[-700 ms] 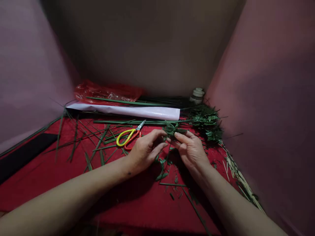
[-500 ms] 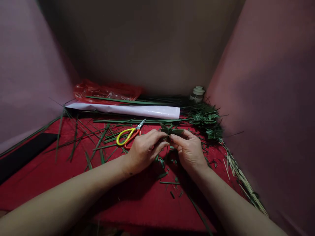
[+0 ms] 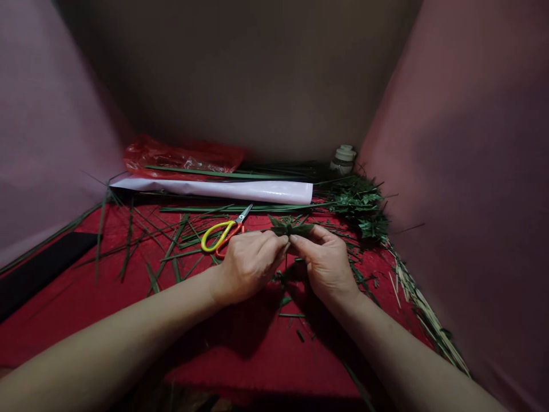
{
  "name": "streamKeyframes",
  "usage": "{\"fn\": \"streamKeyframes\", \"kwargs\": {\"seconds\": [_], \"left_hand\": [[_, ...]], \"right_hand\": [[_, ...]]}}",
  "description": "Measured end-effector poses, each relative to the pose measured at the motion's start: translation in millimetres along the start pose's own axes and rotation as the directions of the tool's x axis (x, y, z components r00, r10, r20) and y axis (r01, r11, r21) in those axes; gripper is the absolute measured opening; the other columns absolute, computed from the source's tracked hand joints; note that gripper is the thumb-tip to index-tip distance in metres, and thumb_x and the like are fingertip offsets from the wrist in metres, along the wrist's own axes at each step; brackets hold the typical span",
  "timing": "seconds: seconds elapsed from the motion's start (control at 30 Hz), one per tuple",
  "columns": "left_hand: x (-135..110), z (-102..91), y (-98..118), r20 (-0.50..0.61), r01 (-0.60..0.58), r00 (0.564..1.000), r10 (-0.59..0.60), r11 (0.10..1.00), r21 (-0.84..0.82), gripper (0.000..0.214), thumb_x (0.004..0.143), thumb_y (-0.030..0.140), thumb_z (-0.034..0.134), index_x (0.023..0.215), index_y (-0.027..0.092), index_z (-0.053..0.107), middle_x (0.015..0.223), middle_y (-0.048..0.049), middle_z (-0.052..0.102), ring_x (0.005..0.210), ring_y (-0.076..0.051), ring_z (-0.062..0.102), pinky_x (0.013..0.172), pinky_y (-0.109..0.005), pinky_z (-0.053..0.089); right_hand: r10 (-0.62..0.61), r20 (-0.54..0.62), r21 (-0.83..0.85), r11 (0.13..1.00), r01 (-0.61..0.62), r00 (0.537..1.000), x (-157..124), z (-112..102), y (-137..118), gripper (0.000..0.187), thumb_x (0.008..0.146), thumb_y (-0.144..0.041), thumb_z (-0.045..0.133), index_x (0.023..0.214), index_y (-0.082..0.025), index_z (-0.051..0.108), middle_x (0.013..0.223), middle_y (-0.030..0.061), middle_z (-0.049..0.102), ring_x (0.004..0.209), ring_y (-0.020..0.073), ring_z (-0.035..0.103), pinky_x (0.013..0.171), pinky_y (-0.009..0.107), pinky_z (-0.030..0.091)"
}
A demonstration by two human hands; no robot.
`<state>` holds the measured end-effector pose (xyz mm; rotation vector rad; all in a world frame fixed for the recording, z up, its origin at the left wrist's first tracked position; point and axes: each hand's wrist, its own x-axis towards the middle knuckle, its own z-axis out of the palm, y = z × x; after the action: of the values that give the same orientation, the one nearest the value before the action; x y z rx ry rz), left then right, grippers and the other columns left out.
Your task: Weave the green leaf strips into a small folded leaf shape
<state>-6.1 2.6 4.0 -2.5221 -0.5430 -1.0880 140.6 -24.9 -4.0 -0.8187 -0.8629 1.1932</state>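
Between my fingertips is a star-shaped piece of folded green leaf [image 3: 291, 228], with pointed tips spreading out and a thin stem hanging below. My left hand [image 3: 255, 260] is closed, thumb and forefinger pinching the underside of the leaf star. From the other side my right hand [image 3: 328, 260] grips it between thumb and fingers, which partly hide it. Just beyond my left hand lie scissors [image 3: 225, 236] with one yellow and one red handle, their blades pointing away. Green leaf scraps [image 3: 285, 300] lie on the red cloth under my hands.
Loose leaf strips [image 3: 171, 246] lie across the red table cloth [image 3: 240, 355]. Farther back are a white wrapped roll [image 3: 240, 190], a red plastic bag [image 3: 184, 157] and a small jar [image 3: 343, 159]. Finished-looking leaf stars [image 3: 360, 209] are heaped right, near pale stalks [image 3: 429, 312]. A black strip [image 3: 47, 272] lies left.
My left fingers have closed in tighter under the leaf star, the hand turning more knuckles-up. The star's points are tipped slightly differently. The whole view has shifted a little.
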Motion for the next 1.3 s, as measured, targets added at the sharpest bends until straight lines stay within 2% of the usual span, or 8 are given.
{"fn": "streamKeyframes", "kwargs": {"seconds": [0.37, 0.53, 0.97, 1.13, 1.2, 1.23, 1.27, 1.3], "left_hand": [[1, 0.6, 1, -0.024, 0.029, 0.999, -0.028, 0.999, 0.033, 0.008, 0.079, 0.014, 0.055, 0.086, 0.014, 0.053, 0.062, 0.0001, 0.06, 0.055, -0.01, 0.054, 0.055, -0.022, 0.041], [2, -2.7, 2, 0.031, 0.029, 0.999, -0.03, 0.999, 0.03, 0.007, 0.079, 0.015, 0.055, 0.085, 0.015, 0.053, 0.062, 0.0, 0.061, 0.054, -0.01, 0.054, 0.053, -0.023, 0.04], [2, -4.0, 4, 0.022, 0.014, 1.0, -0.014, 1.0, 0.02, 0.004, 0.079, 0.014, 0.053, 0.083, 0.015, 0.053, 0.062, -0.0006, 0.061, 0.055, -0.01, 0.054, 0.055, -0.022, 0.041], [11, -20.3, 6, 0.014, 0.144, 0.99, -0.144, 0.989, -0.019, 0.001, 0.077, 0.015, 0.054, 0.077, 0.016, 0.055, 0.061, 0.0007, 0.06, 0.053, -0.009, 0.054, 0.054, -0.02, 0.04], [16, -26.7, 3, 0.046, 0.305, 0.952, -0.301, 0.946, -0.114, 0.007, 0.079, 0.018, 0.052, 0.072, 0.016, 0.054, 0.058, 0.0019, 0.058, 0.051, -0.008, 0.052, 0.052, -0.02, 0.039], [18, -27.9, 1, 0.111, 0.415, 0.909, -0.401, 0.891, -0.183, 0.012, 0.08, 0.021, 0.05, 0.069, 0.016, 0.054, 0.056, 0.0026, 0.056, 0.049, -0.008, 0.05, 0.05, -0.02, 0.039], [20, -27.2, -2, 0.216, 0.54, 0.84, -0.498, 0.804, -0.249, 0.016, 0.081, 0.023, 0.048, 0.067, 0.016, 0.053, 0.053, 0.0036, 0.053, 0.046, -0.007, 0.048, 0.048, -0.02, 0.038], [21, -24.9, -6, 0.354, 0.659, 0.748, -0.561, 0.692, -0.296, 0.02, 0.081, 0.026, 0.047, 0.064, 0.016, 0.051, 0.05, 0.0044, 0.05, 0.044, -0.007, 0.046, 0.045, -0.019, 0.037]], "right_hand": [[-0.001, 0.031, -0.029, 1.0, 0.002, 1.0, -3, 1, -2, 0.017, 0.063, -0.012, 0.066, 0.08, -0.014, 0.065, 0.079, 0.0014, 0.066, 0.068, 0.0118, 0.058, 0.07, 0.027, 0.048], [-0.059, 0.016, -0.103, 0.993, 0.061, 0.998, -3, 1, -5, 0.014, 0.064, -0.013, 0.064, 0.078, -0.014, 0.066, 0.078, 0.0012, 0.066, 0.07, 0.0123, 0.058, 0.071, 0.027, 0.048], [-0.035, -0.007, -0.13, 0.991, 0.034, 0.999, -3, 1, -8, 0.019, 0.064, -0.011, 0.062, 0.082, -0.012, 0.068, 0.08, 0.0022, 0.067, 0.075, 0.0137, 0.059, 0.074, 0.027, 0.048], [-0.025, -0.105, -0.072, 0.997, 0.017, 0.994, 6, -8, -8, 0.018, 0.064, -0.015, 0.066, 0.082, -0.014, 0.068, 0.077, 0.0019, 0.067, 0.066, 0.0136, 0.06, 0.07, 0.031, 0.051], [-0.019, -0.132, 0.015, 1.0, 0.021, 0.991, 10, -11, -8, 0.016, 0.062, -0.013, 0.067, 0.078, -0.014, 0.067, 0.074, 0.0016, 0.066, 0.065, 0.0139, 0.061, 0.07, 0.032, 0.052], [-0.016, -0.144, 0.068, 0.997, 0.026, 0.989, 12, -12, -9, 0.015, 0.06, -0.012, 0.068, 0.075, -0.014, 0.066, 0.073, 0.0014, 0.066, 0.065, 0.0141, 0.061, 0.07, 0.033, 0.052], [-0.008, -0.15, 0.12, 0.992, 0.026, 0.989, 14, -13, -10, 0.014, 0.058, -0.01, 0.069, 0.071, -0.014, 0.065, 0.071, 0.0013, 0.065, 0.066, 0.0144, 0.061, 0.071, 0.034, 0.053], [0.005, -0.154, 0.166, 0.986, 0.021, 0.988, 15, -14, -10, 0.014, 0.056, -0.008, 0.07, 0.068, -0.013, 0.064, 0.069, 0.001, 0.065, 0.066, 0.0146, 0.061, 0.072, 0.035, 0.054]]}}
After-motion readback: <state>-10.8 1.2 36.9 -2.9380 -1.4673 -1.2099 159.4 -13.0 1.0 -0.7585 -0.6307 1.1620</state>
